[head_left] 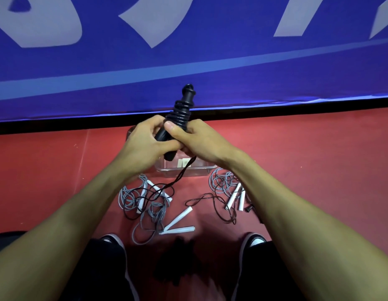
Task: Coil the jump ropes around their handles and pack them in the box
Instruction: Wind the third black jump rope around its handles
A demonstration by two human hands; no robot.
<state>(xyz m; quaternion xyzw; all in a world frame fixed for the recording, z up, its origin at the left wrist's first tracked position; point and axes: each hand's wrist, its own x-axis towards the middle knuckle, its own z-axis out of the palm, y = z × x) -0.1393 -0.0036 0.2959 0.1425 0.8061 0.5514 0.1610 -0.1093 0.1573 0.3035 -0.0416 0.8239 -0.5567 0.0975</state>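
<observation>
Black handles [180, 118] gripped by both hands [167, 140] — above clear box [184, 170].

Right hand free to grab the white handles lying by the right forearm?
Probably not yet. The right hand grips the black handles together with the left hand, mid-coil. The white handles lie uncovered on the floor, so nothing else blocks them.

Red floor [58, 181] — clear box [184, 170], grey ropes with white handles [180, 216], loose black rope [219, 207] lying on it.

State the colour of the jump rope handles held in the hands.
Black handles, seen in the head view.
</observation>
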